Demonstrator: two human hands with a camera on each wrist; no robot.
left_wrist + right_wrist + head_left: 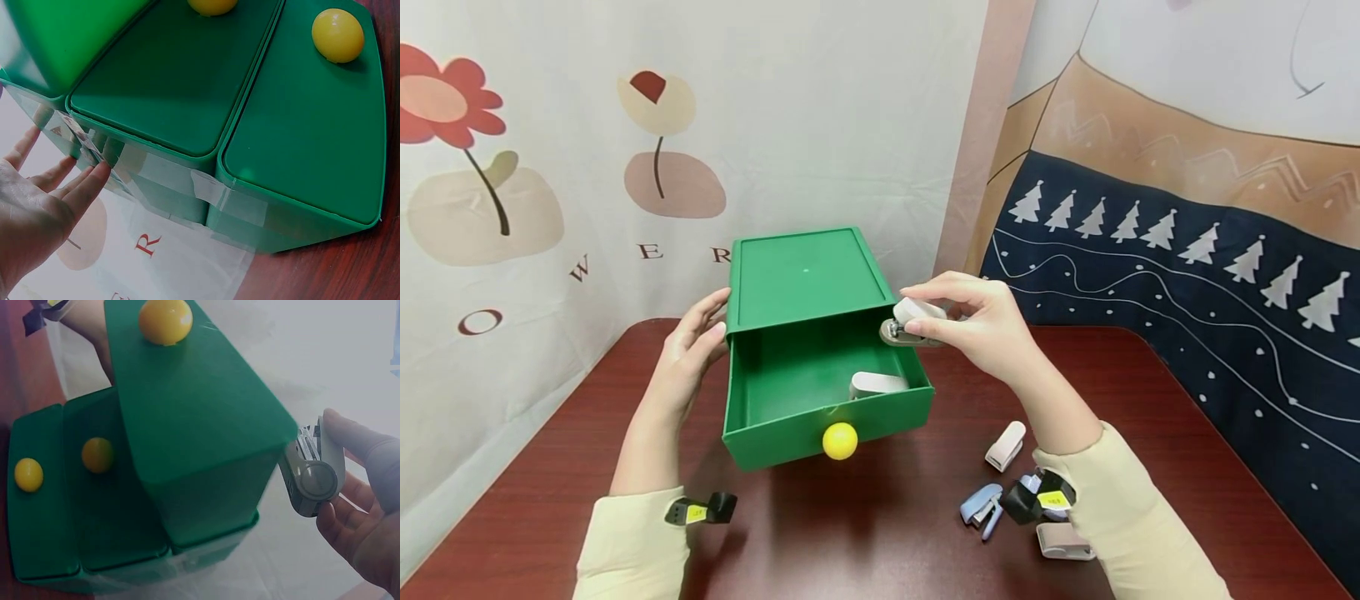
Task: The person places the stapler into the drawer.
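Head view: the right hand (981, 321) pinches a small grey stapler (912, 322) between thumb and fingers, just above the right rim of the open green drawer (820, 412). A second stapler (878, 384) lies inside the drawer, near its front wall, behind the yellow knob (839, 441). The left hand (694, 346) rests with straight fingers against the left side of the green cabinet (801, 275). On the dark red surface (865, 525), near the right forearm, lie a pink stapler (1005, 446), a blue one (981, 507) and another pale one (1063, 540).

Left wrist view: the left hand (37, 206) is flat, its fingertips (100, 172) touching the taped side of the cabinet (162, 87). One knob (337, 34) shows on a closed drawer front.

Right wrist view: the right hand (362, 506) grips the stapler (312, 472) beside the pulled-out drawer (194, 419), thumb on top, fingers curled beneath. Two more knobs (98, 454) show on closed drawers below.
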